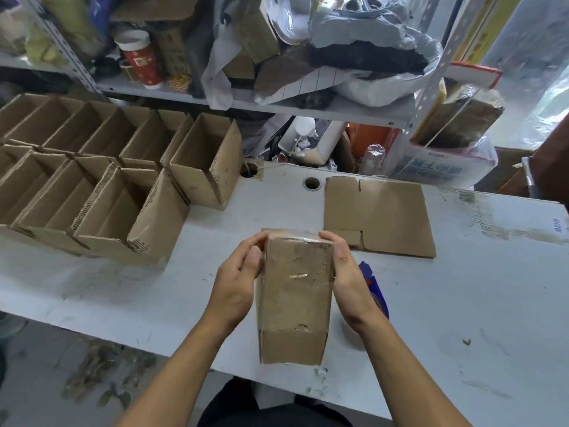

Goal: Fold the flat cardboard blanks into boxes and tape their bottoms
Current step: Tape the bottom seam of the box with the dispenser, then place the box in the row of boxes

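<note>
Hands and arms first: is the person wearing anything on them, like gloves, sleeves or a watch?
Nothing shows on them. The left hand and right hand are bare, with no gloves or rings visible. Both forearms are uncovered up to the picture's lower edge, with no sleeve, watch or bracelet in view. Dark clothing shows at the bottom, between the arms.

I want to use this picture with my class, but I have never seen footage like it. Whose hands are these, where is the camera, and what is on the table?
The camera sits on a person's head, looking down at their own hands. The left hand and right hand grip a folded cardboard box from both sides, above a white table. A flat cardboard blank lies behind it, finished open boxes stand in rows at left, and something blue shows under the right hand. Cluttered shelves stand behind.
</note>
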